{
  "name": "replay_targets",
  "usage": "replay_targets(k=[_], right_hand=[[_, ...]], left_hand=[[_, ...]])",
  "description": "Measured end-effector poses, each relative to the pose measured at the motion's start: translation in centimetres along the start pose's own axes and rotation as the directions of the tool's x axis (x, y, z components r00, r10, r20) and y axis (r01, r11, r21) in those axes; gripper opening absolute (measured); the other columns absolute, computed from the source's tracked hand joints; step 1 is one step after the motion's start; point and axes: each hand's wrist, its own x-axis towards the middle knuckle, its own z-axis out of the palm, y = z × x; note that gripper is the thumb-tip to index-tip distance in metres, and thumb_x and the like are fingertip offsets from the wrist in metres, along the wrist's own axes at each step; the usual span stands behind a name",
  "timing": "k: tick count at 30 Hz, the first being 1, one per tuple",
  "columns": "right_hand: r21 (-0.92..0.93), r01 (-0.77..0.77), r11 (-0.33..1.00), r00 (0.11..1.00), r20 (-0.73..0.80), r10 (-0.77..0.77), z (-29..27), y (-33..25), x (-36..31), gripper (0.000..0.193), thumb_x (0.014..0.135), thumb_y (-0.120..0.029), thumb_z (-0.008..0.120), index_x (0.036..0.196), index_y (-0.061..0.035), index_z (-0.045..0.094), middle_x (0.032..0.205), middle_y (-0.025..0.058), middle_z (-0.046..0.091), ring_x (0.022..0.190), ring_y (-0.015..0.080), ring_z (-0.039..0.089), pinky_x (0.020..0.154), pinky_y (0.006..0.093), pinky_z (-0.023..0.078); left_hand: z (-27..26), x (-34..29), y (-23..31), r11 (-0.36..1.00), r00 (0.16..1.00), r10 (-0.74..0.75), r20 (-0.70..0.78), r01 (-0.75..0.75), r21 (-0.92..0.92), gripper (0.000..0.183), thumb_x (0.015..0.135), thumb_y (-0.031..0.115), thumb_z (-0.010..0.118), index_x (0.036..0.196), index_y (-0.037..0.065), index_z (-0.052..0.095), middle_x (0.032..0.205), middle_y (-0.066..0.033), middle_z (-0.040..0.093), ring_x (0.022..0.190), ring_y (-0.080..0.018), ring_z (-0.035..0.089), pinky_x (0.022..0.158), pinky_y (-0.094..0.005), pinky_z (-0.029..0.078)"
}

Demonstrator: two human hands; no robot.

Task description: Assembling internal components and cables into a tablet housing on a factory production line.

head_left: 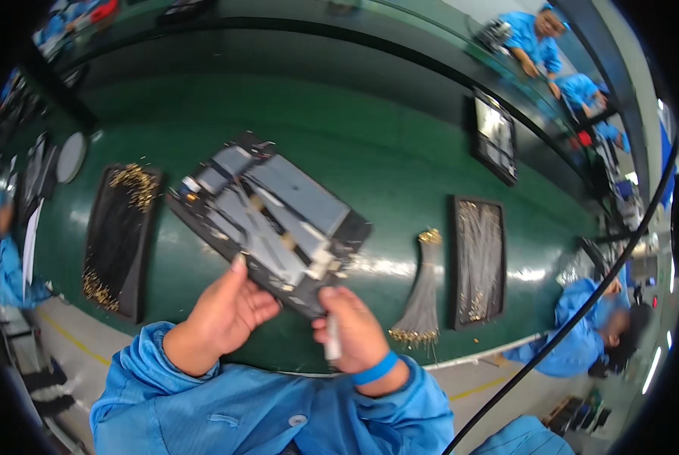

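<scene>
An opened, flat electronic device (294, 193) with grey battery-like blocks and a black frame is tilted above the green bench. My left hand (232, 307) is closed on its near edge, thumb on top and fingers curled under. At the near right corner, my right hand (355, 330) is closed too, thumb pressed on the frame. A white pen-like stick (332, 339) pokes down from the right hand's fingers. The right wrist wears a blue band (375, 369). Undersides of the device are hidden, and parts of it are blurred.
On the green bench (339, 114), a black tray (119, 243) of dark gold-tipped wires lies left. To the right are a tied bundle of grey wires (419, 292) and a tray of grey wires (479, 258). Another device (495, 136) lies far right. A black cable (575, 315) crosses the right foreground. Co-workers sit nearby.
</scene>
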Motion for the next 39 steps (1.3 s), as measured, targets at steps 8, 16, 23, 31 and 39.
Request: replay_targets(k=[8, 16, 23, 31, 39], right_hand=[[-0.894, 0.429, 0.131, 0.544, 0.14, -0.828, -5.4, -2.1, -0.8, 0.041, 0.076, -0.027, 0.06, 0.1, 0.005, 0.052, 0.085, 0.0179, 0.056, 0.075, 0.0307, 0.056, 0.063, 0.0381, 0.045], [-0.977, -0.188, -0.099, 0.588, -0.031, -0.808, -10.3, -5.2, -0.1, 0.053, 0.07, -0.043, 0.06, 0.105, -0.0045, 0.05, 0.088, 0.0181, 0.057, 0.077, 0.0347, 0.057, 0.065, 0.0412, 0.046], [-0.971, 0.097, 0.217, 0.767, -0.066, -0.638, -10.6, -7.3, 1.8, 0.039, 0.071, -0.028, 0.057, 0.098, 0.0003, 0.054, 0.08, 0.022, 0.06, 0.07, 0.029, 0.06, 0.062, 0.037, 0.047], [-0.323, 0.182, 0.929, 0.972, 0.204, -0.12, -8.2, -7.9, 4.3, 0.026, 0.08, -0.029, 0.053, 0.09, -0.005, 0.051, 0.069, 0.001, 0.055, 0.05, 0.0077, 0.049, 0.04, 0.0192, 0.037], [-0.406, 0.218, 0.888, 0.95, 0.296, -0.098, -5.7, -6.7, 0.3, 0.032, 0.084, -0.029, 0.044, 0.104, -0.0038, 0.047, 0.068, 0.0027, 0.052, 0.049, 0.0098, 0.047, 0.043, 0.0214, 0.039]], left_hand=[[3.5, 3.7, 2.5, 0.999, 0.999, -0.035, 0.003, 0.035, 0.014, 0.031, 0.085, 0.032, 0.043, 0.107, 0.01, 0.045, 0.094, -0.0055, 0.058, 0.081, -0.0178, 0.059, 0.059, -0.0354, 0.052], [2.6, 13.5, 11.6, 0.88, 0.918, 0.304, -0.254, -0.373, -0.294, 0.083, 0.08, 0.034, 0.057, 0.127, -0.009, 0.003, 0.127, -0.0214, 0.023, 0.108, -0.0296, 0.04, 0.09, -0.0384, 0.04], [5.7, 8.2, -1.5, 0.89, 0.983, -0.172, 0.069, 0.125, 0.439, 0.049, 0.08, 0.028, 0.058, 0.114, -0.001, 0.039, 0.111, -0.0136, 0.043, 0.085, -0.0219, 0.052, 0.074, -0.0328, 0.048], [10.7, 9.0, -4.8, 0.871, 0.782, -0.438, 0.444, 0.245, 0.427, 0.051, 0.082, 0.045, 0.047, 0.11, 0.003, 0.045, 0.095, -0.0114, 0.055, 0.079, -0.0207, 0.058, 0.07, -0.032, 0.049], [9.9, 7.7, -4.6, 0.862, 0.763, -0.49, 0.421, 0.351, 0.367, 0.045, 0.082, 0.047, 0.045, 0.106, 0.008, 0.045, 0.082, -0.0101, 0.057, 0.067, -0.0195, 0.057, 0.057, -0.0318, 0.049]])
